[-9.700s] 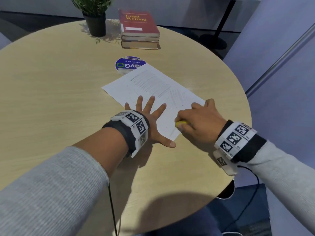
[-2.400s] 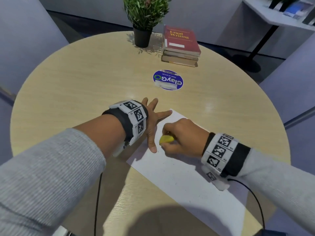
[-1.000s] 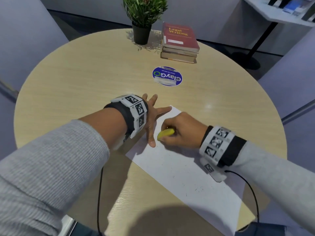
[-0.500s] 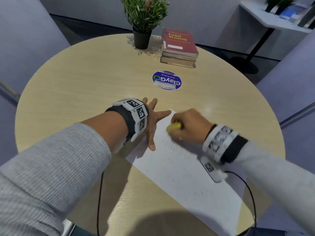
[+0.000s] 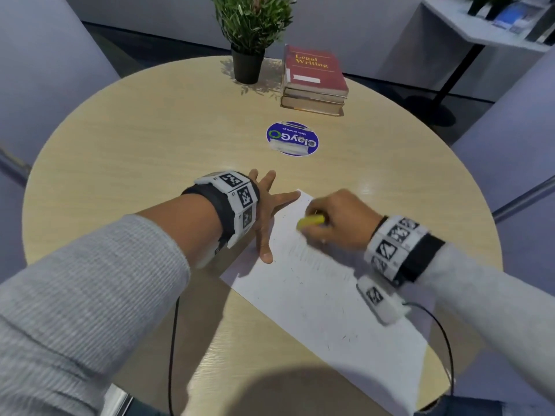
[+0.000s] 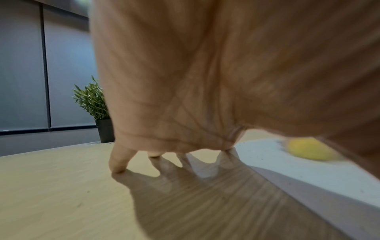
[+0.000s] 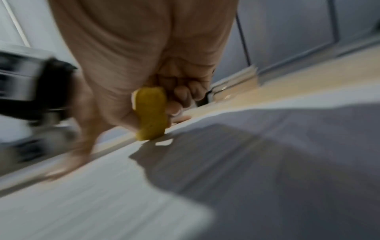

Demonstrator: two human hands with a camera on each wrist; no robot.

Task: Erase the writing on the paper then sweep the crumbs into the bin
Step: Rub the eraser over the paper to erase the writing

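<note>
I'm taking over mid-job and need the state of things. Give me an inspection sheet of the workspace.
Surface: round wooden table, light grain.
Job's things: paper lies flat near the front edge, faint writing left below the yellow eraser; dark crumbs scattered on it. Bin: nothing seen.
Clutter: potted plant, stack of books, round blue sticker.
Grippers: left hand spread flat, pressing the paper's edge; right hand grips the eraser on the paper.
Cables: black cable from the right wristband; another under the left arm.
Surroundings: grey walls, white side table.
</note>
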